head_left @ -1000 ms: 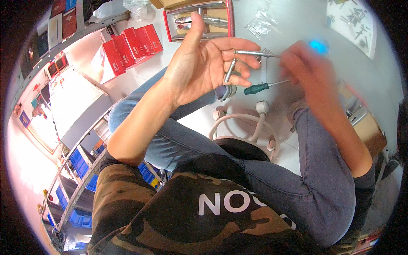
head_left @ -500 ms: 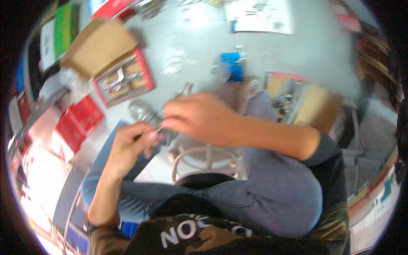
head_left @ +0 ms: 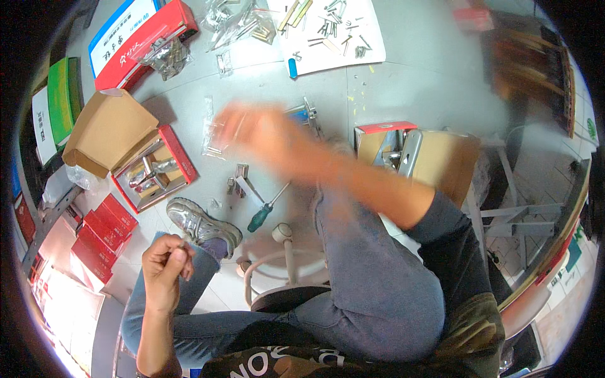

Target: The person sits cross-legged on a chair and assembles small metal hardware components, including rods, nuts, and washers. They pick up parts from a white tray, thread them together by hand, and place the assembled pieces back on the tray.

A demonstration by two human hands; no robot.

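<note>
While the left hand [head_left: 167, 268] is curled narrow near the shoe [head_left: 201, 223], any contents hidden, the clear plastic bag [head_left: 207, 133] of pins lies just left of the nearer right hand [head_left: 249, 132], long axis pointing away from the person; blur hides that hand's grip.

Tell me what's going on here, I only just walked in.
Someone is sitting with metal hardware spread over the floor ahead. Their right hand, blurred, is stretched out beside a clear plastic bag; I can't tell if it holds anything. The left hand is curled near the left knee, its contents hidden, if any. A green-handled screwdriver lies on the floor, an open red-edged box of metal fittings sits to the left, and small metal parts are scattered on a white sheet.
</note>
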